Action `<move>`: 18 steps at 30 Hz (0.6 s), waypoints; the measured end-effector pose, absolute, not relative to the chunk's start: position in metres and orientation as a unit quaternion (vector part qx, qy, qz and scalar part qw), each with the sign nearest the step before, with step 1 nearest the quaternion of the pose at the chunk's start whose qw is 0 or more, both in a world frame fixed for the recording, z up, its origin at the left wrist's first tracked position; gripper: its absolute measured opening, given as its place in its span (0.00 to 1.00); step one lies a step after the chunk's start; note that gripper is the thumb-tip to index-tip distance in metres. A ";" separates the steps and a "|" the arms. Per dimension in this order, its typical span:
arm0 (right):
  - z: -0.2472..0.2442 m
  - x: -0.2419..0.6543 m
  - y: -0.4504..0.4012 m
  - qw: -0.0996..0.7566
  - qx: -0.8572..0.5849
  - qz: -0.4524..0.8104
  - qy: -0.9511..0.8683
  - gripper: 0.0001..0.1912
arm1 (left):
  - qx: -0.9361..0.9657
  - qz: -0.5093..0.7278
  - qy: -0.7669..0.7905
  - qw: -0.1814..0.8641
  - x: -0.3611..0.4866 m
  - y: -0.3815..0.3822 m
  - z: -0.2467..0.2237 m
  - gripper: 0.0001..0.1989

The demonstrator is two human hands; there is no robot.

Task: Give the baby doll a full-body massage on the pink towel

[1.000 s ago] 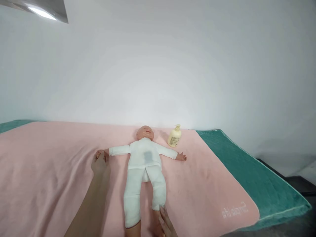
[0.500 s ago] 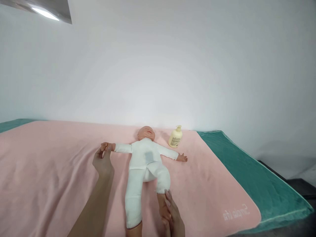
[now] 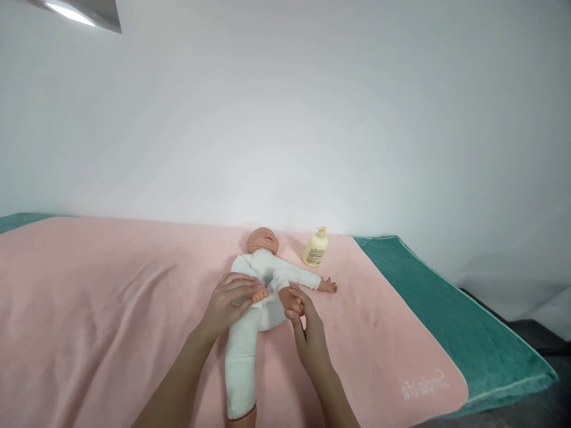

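Observation:
A baby doll (image 3: 241,362) in a white cloth suit lies on its back on the pink blanket (image 3: 111,309), head away from me. My left hand (image 3: 229,302) is closed around the doll's hand (image 3: 259,294) and rests over its belly, the small fingers poking out past mine. In my right hand (image 3: 310,327) is the doll's foot (image 3: 292,301), gripped between thumb and fingers, with that leg folded up toward the torso. The doll's other leg lies straight toward me, and its other arm stretches out to the right.
A pale yellow pump bottle (image 3: 315,246) stands right of the doll's head. Green cloth (image 3: 450,309) shows beyond the blanket on the right. A white wall (image 3: 285,119) rises behind. A lamp (image 3: 75,13) hangs at upper left.
My left hand has brought the doll's hand inward from the left onto its belly. My right hand has pushed the foot up, away from me, bending the leg.

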State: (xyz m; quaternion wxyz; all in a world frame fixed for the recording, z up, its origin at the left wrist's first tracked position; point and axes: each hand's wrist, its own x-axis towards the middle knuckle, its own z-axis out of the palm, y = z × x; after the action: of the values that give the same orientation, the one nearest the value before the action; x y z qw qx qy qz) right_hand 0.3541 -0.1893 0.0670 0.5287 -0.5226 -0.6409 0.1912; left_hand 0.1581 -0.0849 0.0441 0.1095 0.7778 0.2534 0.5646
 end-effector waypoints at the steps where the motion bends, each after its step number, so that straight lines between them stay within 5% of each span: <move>1: 0.070 0.355 -0.187 0.523 -0.528 0.198 -0.639 0.18 | 0.800 0.539 0.238 0.116 0.159 -0.086 0.046 0.12; 9: 0.071 0.356 -0.186 0.517 -0.533 0.206 -0.637 0.19 | 0.833 0.480 0.219 0.166 0.164 -0.091 0.048 0.15; 14: 0.062 0.356 -0.198 0.527 -0.513 0.184 -0.652 0.18 | 0.744 0.564 0.279 0.225 0.155 -0.085 0.044 0.08; 18: 0.048 0.359 -0.219 0.515 -0.511 0.155 -0.671 0.19 | 0.582 0.669 0.376 0.269 0.139 -0.076 0.041 0.13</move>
State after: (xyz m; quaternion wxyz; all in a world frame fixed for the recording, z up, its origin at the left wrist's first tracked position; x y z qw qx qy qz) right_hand 0.3585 -0.2194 0.0475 0.5146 -0.5110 -0.6709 0.1548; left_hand 0.1387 -0.0759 0.0414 0.2694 0.5816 0.3761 0.6691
